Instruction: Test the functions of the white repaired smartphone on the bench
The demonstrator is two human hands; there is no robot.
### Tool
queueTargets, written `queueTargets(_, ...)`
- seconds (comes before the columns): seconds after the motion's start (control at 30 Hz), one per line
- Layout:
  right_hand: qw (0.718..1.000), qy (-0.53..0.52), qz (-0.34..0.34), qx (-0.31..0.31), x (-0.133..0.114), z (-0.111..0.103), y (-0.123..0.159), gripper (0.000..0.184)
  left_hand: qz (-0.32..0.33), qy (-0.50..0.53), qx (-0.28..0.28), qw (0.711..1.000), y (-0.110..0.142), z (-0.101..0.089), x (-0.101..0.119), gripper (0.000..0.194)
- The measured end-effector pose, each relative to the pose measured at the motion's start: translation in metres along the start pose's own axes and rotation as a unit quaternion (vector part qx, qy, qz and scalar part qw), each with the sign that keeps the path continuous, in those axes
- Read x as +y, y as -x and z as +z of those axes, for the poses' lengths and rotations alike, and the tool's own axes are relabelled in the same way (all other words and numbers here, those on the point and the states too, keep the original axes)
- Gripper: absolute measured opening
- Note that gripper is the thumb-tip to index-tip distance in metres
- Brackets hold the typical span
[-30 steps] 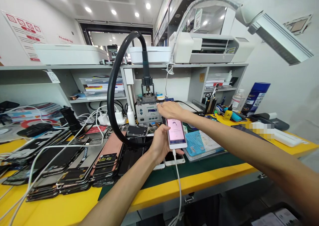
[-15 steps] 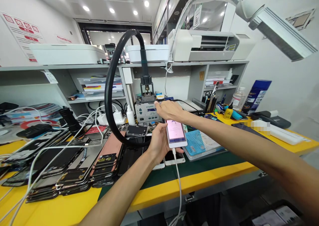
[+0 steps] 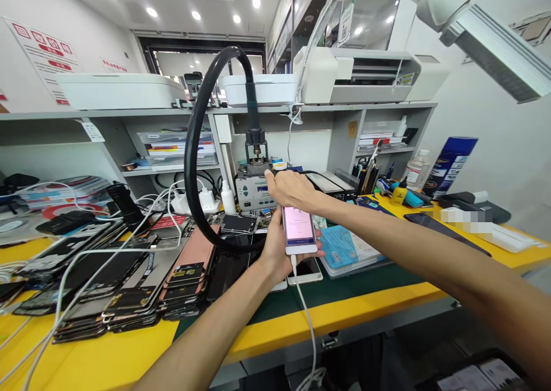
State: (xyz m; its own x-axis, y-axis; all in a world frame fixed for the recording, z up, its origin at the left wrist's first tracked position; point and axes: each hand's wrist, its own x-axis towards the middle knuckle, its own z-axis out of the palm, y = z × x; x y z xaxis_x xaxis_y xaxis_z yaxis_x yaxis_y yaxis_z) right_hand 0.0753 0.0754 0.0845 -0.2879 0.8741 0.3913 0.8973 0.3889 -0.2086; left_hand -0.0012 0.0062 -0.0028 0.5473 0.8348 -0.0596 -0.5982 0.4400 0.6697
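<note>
A white smartphone point(image 3: 300, 230) with a lit pinkish screen rests in my left hand point(image 3: 275, 242), whose fingers wrap round it from beneath. A white charging cable point(image 3: 303, 302) is plugged into its lower end and hangs over the table edge. My right hand point(image 3: 293, 188) is above the phone's top end, in front of the grey hot-air station point(image 3: 253, 191). Its fingers are bent and together, seen from the back; what they hold or touch is hidden. Another white phone point(image 3: 306, 271) lies on the green mat point(image 3: 365, 285) below my left hand.
A thick black hose point(image 3: 189, 167) loops up left of my hands. Stacks of phone screens point(image 3: 185, 282) and white cables point(image 3: 64, 287) cover the left side. Right of the phone are a clear plastic case with a blue card point(image 3: 338, 247), a yellow bottle point(image 3: 398, 193) and a dark tablet-like slab point(image 3: 451, 233).
My left hand has moved the phone slightly left. My right hand stays in nearly the same place, and the whole view has shifted a little.
</note>
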Motion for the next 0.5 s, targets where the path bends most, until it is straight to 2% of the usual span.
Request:
queueTargets(0.3, 1.0, 0.003, 0.014, 0.021, -0.003, 0.003, -0.001, 0.072, 0.028, -0.01, 0.017, 0.999, 0.0, 0.0, 0.0, 0.062)
queueTargets(0.5, 1.0, -0.001, 0.01, 0.012, -0.002, -0.008, -0.003, 0.071, 0.038, -0.022, 0.025, 0.999, 0.001, 0.0, -0.001, 0.065)
